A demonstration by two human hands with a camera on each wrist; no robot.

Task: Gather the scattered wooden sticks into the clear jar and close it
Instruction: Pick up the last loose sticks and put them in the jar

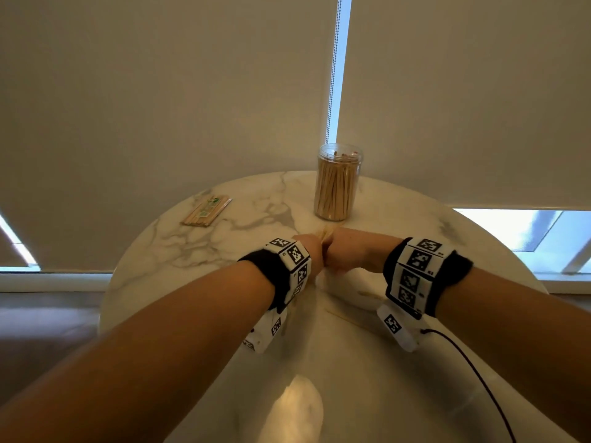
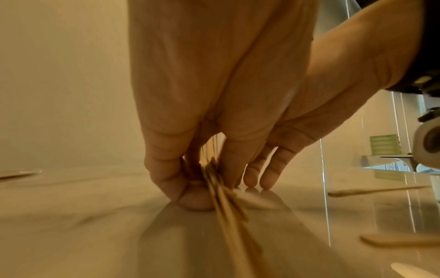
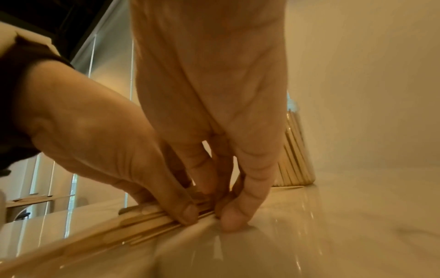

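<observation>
Both hands, left hand (image 1: 311, 251) and right hand (image 1: 347, 251), pinch a bundle of wooden sticks (image 3: 152, 216) between them on the table (image 1: 204, 251), just before the open, stick-filled clear jar (image 1: 337, 183), with loose sticks (image 1: 347, 316) nearby.

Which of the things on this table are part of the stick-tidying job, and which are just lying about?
Part of the job: left hand, right hand, the sticks they press together, loose sticks, jar.

Lying about: stick packet, cable, table, blind.
</observation>
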